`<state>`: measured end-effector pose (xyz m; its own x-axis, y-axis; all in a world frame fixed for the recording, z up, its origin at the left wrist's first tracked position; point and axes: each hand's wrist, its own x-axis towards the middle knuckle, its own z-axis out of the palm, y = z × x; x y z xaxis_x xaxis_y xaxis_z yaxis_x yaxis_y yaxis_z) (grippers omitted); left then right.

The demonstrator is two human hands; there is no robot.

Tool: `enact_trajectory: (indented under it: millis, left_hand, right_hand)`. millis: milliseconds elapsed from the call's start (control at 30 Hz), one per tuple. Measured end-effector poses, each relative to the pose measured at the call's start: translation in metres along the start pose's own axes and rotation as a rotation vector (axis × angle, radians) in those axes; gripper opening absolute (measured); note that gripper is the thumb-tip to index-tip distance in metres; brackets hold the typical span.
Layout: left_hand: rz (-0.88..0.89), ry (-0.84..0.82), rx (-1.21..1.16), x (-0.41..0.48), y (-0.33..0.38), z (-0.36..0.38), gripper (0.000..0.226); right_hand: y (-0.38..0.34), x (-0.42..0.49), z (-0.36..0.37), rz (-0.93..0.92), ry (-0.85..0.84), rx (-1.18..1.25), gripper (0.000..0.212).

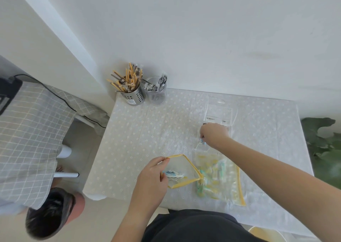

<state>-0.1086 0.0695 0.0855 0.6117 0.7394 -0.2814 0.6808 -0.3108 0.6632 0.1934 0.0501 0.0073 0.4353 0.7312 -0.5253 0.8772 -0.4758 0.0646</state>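
Clear yellow-trimmed pouch (pixel 184 171), mouth held open by left hand (pixel 155 173), small packets inside

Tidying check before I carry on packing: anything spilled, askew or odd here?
Nothing looks spilled or damaged. The left hand holds the yellow-trimmed pouch open; the right hand pinches a small packet. A flat clear bag lies loose on the table just beyond it, seemingly empty.

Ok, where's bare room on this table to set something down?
Bare cloth runs down the left of the table, from the holder and cup to the left hand. Right of the wrapper is bare too. Crowded around the open pouch, second pouch and right hand.
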Motion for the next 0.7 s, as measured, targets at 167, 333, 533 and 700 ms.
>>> enact_trajectory:
  millis: [167,333,533,700]
  left_hand:
    - [-0.015,-0.002,-0.008,0.004,0.001,0.001,0.052]
    - [-0.014,-0.014,-0.008,0.005,0.0,0.003,0.052]
    - [-0.011,-0.023,-0.004,0.008,-0.001,0.006,0.052]
    - [-0.014,-0.027,-0.004,0.01,-0.001,0.006,0.052]
  right_hand:
    - [0.0,-0.01,-0.001,-0.037,0.072,-0.038,0.026]
    - [0.002,-0.004,0.004,-0.031,0.064,-0.07,0.029]
    - [0.007,0.003,0.009,-0.064,0.079,-0.112,0.028]
    - [0.012,0.001,0.015,-0.08,0.141,-0.105,0.022]
